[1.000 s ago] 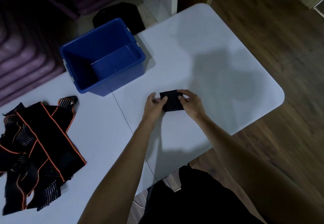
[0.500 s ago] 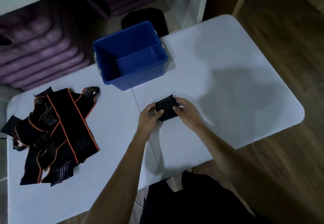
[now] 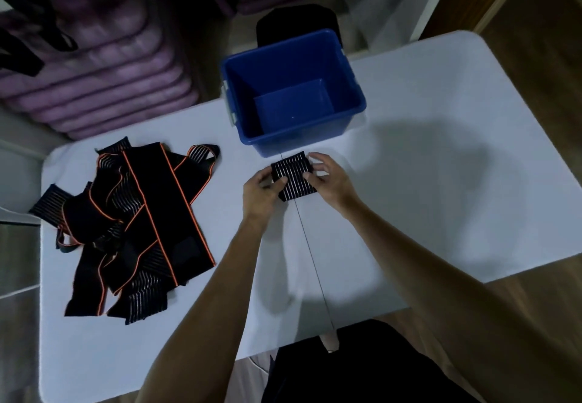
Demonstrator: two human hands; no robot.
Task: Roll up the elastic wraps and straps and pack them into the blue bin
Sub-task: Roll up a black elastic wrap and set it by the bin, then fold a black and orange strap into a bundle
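White folding table point(image 3: 441, 150) takes up most of the shot, with a thin seam running down the middle and dark wood floor point(image 3: 535, 18) showing past its right and near edges. Lighting's pretty dim. Both hands are on a rolled wrap point(image 3: 293, 175), a small black bundle with thin pale stripes across it, sitting right on that seam just in front of the blue bin point(image 3: 356, 109). Left hand point(image 3: 263, 190) has its thumb and fingers curled onto the roll's left end, right hand point(image 3: 329, 179) pinches the right end with fingers bent around it. Can't tell if the roll is touching the table or lifted a bit. The bin stands at the far edge of the table and looks like there's nothing in it, just bare blue floor. Off to the left there's a messy pile of straps point(image 3: 138, 220), black with orange edging and striped elastic bits, lying flat and overlapping. Beyond the table on the far left, a stack of purple mats point(image 3: 104, 78).
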